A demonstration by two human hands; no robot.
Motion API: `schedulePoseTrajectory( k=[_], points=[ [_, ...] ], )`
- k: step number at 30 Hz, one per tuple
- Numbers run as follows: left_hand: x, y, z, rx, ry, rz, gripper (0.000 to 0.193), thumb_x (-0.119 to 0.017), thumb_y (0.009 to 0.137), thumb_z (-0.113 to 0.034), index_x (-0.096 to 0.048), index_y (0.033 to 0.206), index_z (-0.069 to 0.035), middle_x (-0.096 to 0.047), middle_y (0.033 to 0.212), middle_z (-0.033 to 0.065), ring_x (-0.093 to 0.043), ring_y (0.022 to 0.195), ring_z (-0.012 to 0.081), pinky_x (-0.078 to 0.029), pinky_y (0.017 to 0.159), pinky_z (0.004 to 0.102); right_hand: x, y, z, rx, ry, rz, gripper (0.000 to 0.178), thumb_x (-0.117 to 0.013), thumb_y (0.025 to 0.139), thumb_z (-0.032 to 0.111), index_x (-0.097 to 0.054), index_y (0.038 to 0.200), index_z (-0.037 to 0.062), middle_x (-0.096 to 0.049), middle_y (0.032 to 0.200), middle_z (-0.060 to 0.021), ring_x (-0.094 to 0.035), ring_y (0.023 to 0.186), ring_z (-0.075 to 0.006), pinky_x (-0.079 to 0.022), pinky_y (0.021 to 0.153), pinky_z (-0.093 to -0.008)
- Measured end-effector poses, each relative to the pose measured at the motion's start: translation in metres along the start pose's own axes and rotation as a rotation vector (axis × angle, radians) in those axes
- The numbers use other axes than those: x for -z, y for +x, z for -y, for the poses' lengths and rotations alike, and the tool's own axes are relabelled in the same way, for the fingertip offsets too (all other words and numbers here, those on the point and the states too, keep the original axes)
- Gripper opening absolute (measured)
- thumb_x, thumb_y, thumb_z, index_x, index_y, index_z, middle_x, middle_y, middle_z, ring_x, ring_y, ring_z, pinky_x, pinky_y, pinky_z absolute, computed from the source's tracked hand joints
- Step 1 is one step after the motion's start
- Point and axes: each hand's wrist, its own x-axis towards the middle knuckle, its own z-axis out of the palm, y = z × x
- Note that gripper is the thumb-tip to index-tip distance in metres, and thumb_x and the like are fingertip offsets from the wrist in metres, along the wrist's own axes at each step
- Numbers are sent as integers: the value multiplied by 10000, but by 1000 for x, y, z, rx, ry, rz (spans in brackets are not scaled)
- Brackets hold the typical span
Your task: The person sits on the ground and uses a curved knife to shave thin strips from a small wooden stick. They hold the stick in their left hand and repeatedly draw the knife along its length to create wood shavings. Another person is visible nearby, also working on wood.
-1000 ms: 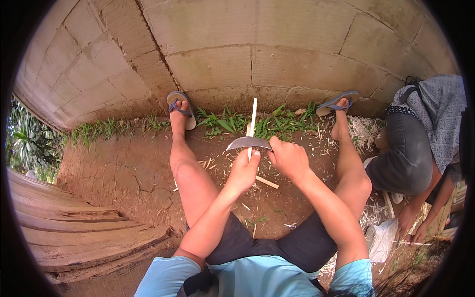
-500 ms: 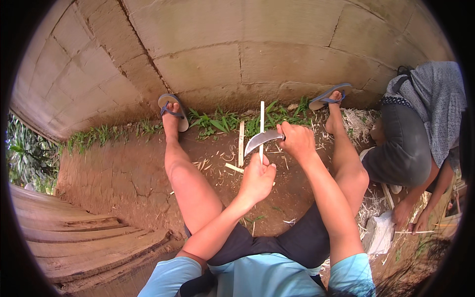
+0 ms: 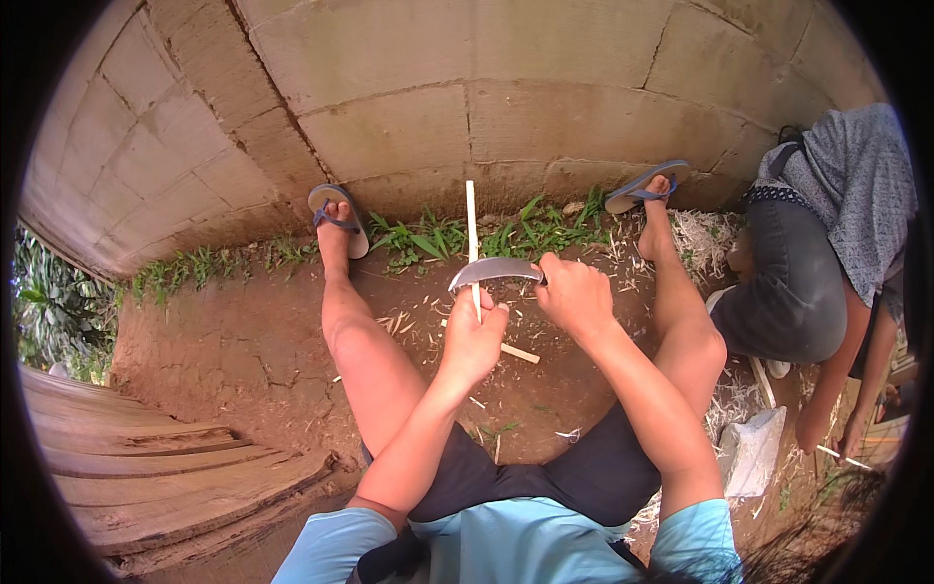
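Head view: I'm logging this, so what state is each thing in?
wooden strip: gripped, free end pointing away
curved knife: unsheathed, blade crossing the strip
left hand: closed around the strip
right hand: closed around the knife
flip-flops: both worn
shavings: scattered over the ground
co-worker's pale stick: held

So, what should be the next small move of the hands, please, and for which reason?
Probably, the right hand should push the knife along the stick, away from the left hand. The knife crosses the stick close to the left hand's grip, while most of the stick's visible length reaches free beyond it.
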Motion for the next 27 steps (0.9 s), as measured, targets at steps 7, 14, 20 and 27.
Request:
schedulePoseTrajectory(
  k=[7, 14, 20, 27],
  points=[
    [2, 3, 0, -38, 69, -65, 163, -575, 881, -56, -413, 889, -72, -444, 664, -29, -409, 553, 57, -347, 485, 248, -9, 8, -3, -68, -56, 43, 194, -629, 854, 249, -570, 895, 70, -659, 697, -170, -669, 683, -381, -533, 603, -491],
    [-6, -1, 4, 20, 144, -104, 166, -563, 891, -41, -402, 884, -78, -444, 691, -35, -403, 569, 43, -330, 488, 233, -17, 15, -3, -142, -48, 101, 175, -604, 870, 219, -579, 936, 58, -665, 734, -195, -673, 722, -395, -536, 635, -506],
    [-12, -8, -14, 1, 251, -194, 140, -537, 893, -52, -399, 910, -39, -483, 619, 11, -458, 523, 95, -384, 470, 296, -9, 23, 13, -227, -42, 140, 167, -571, 881, 197, -604, 950, 49, -676, 783, -203, -674, 777, -404, -536, 683, -517],
    [-37, -15, -8, 6, 68, -31, 154, -547, 893, -52, -394, 906, -59, -444, 664, 4, -435, 567, 77, -369, 478, 276, 5, 52, -20, -328, -42, -15, 167, -613, 833, 178, -621, 941, 50, -679, 801, -200, -675, 794, -394, -542, 697, -495]
  ],
)
